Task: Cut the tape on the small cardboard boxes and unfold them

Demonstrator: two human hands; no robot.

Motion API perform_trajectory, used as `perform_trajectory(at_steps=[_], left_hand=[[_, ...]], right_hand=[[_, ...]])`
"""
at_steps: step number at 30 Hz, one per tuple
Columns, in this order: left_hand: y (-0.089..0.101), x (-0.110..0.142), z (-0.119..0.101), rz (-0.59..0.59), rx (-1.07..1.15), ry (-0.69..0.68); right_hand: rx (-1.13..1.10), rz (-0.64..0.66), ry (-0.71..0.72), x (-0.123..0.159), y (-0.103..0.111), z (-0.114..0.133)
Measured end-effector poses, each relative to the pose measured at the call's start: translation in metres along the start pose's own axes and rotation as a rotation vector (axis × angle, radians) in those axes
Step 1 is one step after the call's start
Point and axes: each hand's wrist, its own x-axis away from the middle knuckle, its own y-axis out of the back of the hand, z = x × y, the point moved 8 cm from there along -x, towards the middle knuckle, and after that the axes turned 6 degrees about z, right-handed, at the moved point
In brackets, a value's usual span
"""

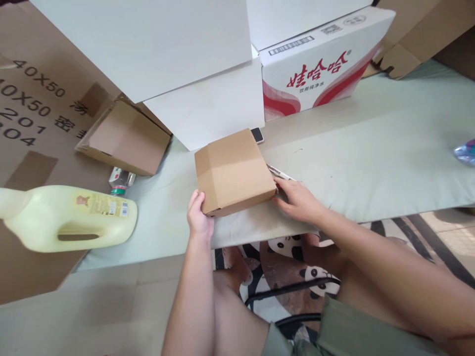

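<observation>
From the brown box's (pixel 233 170) centre, a pale yellow jug (pixel 74 210) is between 8 and 9 o'clock, a clear bottle (pixel 124 179) at 9. The left hand (pixel 199 217), at 7, holds its near left corner over pale cloth (pixel 389 148). The right hand (pixel 297 198), near 4, touches its right corner; I cannot tell if it grips. A red-and-white carton (pixel 322 71) stands at 1.

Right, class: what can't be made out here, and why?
In the head view:
Inside of the cardboard box: hidden by its walls.
Phone-like object behind it: partly covered by the box.
Thin white object: partly hidden by the box and right hand.
Yellow jug: left end cut off by the left edge, fine label print too small.
Clear plastic item: cut off by the right edge.
</observation>
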Motion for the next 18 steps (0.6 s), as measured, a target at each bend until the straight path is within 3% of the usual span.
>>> perform_trajectory(at_steps=[12, 18], left_hand=[[-0.003, 0.0, 0.001, 0.006, 0.034, 0.028], [-0.003, 0.0, 0.0, 0.0, 0.047, -0.003]], right_hand=[[-0.111, -0.088, 0.018, 0.002, 0.0, -0.008], [-0.134, -0.195, 0.125, 0.009, 0.013, 0.004]])
